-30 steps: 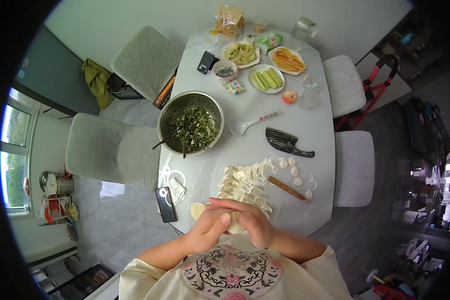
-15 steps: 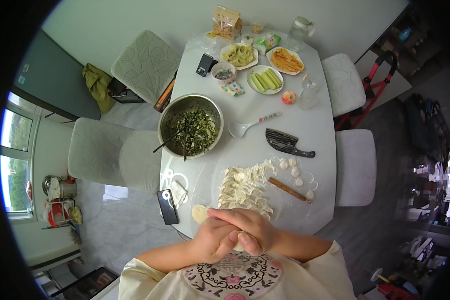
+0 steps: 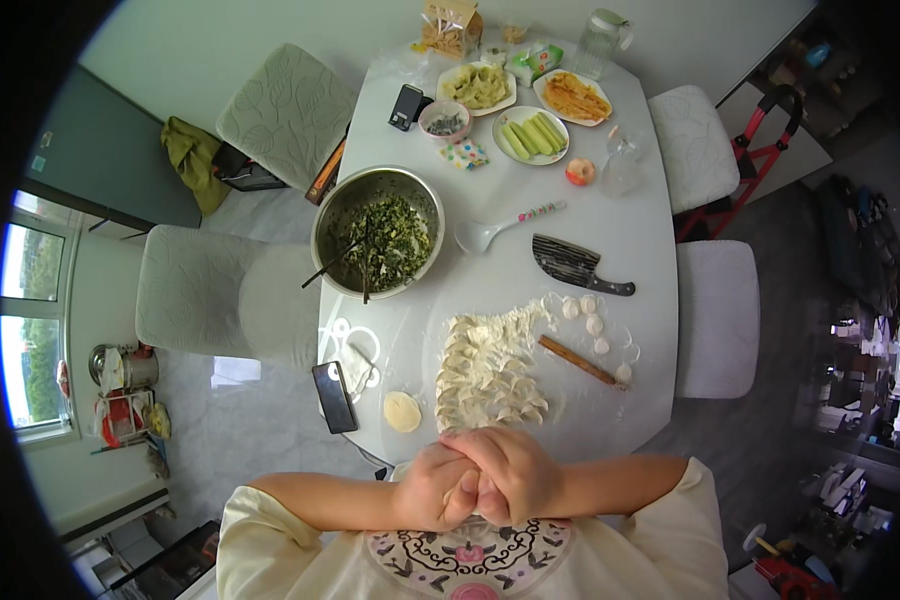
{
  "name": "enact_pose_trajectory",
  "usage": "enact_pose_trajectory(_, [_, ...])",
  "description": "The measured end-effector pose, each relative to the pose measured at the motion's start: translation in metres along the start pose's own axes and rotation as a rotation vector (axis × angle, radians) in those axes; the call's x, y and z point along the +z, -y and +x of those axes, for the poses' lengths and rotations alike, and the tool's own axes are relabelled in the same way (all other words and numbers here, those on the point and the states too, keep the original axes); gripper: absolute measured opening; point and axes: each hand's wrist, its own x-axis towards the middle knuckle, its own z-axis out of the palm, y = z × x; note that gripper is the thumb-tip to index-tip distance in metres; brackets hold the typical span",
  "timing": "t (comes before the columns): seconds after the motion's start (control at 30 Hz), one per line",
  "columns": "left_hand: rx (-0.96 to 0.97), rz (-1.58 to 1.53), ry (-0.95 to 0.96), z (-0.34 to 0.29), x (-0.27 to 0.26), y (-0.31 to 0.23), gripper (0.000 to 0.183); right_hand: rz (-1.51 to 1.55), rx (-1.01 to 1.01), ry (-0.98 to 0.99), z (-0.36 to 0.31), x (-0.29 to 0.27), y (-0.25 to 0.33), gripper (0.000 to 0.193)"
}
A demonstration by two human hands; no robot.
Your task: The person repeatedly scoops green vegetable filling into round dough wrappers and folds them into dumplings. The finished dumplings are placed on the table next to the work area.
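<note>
My left hand (image 3: 436, 488) and my right hand (image 3: 515, 475) are pressed together in front of my chest, just off the table's near edge. Their fingers overlap and the thumbs sit side by side. Both are closed on a dumpling, which the fingers now hide. Just beyond them, several finished dumplings (image 3: 485, 375) lie in tight floury rows. To their left a round dough wrapper (image 3: 402, 411) lies flat. On the right are a wooden rolling pin (image 3: 582, 362) and several small dough pieces (image 3: 594, 325).
A steel bowl (image 3: 425, 255) of chopped green filling holds chopsticks. Beyond the dough lie a white spoon (image 3: 480, 236) and a cleaver (image 3: 570, 270). A phone (image 3: 334, 398) rests at the left edge. Plates of food, including cucumber pieces (image 3: 532, 134), stand farther back. Chairs (image 3: 715, 320) flank the table (image 3: 610, 420).
My hands have closed more tightly together and drawn slightly back from the wrapper, which now shows whole. A pale bit of dough seen between the thumbs is now covered. The view has shifted slightly.
</note>
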Motion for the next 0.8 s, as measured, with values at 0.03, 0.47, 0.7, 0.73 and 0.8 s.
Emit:
enact_pose_trajectory(0.03, [0.006,-0.002,-0.018,0.001,0.002,0.002,0.031,0.000,0.016,-0.001,0.000,0.000,0.000,0.048])
enact_pose_trajectory(0.47, [-0.571,-0.422,0.052,0.046,-0.021,0.007,0.085,0.877,0.463,0.159,0.015,-0.037,-0.033,0.059])
enact_pose_trajectory(0.7, [-0.430,-0.323,0.063,0.037,-0.012,0.009,0.053,0.239,0.179,-0.068,0.014,-0.022,-0.024,0.047])
enact_pose_trajectory(0.73, [-0.436,-0.290,0.092,0.037,-0.013,0.006,0.048,0.174,0.128,-0.077,0.013,-0.023,-0.024,0.047])
enact_pose_trajectory(0.8, [-0.455,-0.232,0.119,0.040,-0.017,-0.004,0.038,0.043,0.030,-0.096,0.014,-0.026,-0.020,0.048])
